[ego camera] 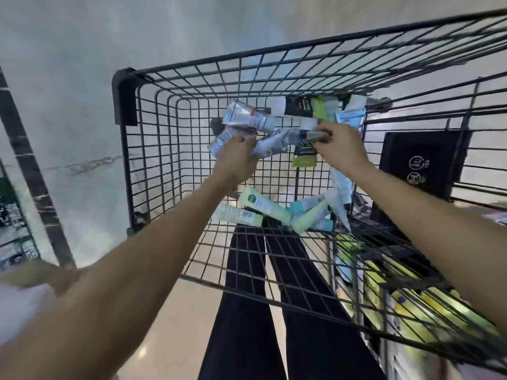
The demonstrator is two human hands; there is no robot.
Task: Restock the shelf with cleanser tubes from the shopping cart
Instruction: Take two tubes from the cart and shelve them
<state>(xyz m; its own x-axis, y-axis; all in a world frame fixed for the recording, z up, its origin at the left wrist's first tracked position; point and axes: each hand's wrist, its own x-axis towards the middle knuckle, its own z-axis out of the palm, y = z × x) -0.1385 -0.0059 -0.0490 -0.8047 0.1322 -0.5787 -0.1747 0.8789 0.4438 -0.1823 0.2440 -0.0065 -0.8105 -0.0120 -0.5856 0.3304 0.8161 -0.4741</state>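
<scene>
Both arms outstretched into the shopping cart [129,100], left hand [238,154] and right hand [341,149] fingers each pinching cleanser tubes [248,116].

I see pale glossy marble floor [68,111], a dark stone inlay strip [33,171], my black trouser legs [247,311].

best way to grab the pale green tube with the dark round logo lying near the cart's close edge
Grip the pale green tube across its middle from above. It lies flat on the cart floor with its top face bare, while other tubes crowd its lower right end, so the upper left half looks easier to reach.
</scene>
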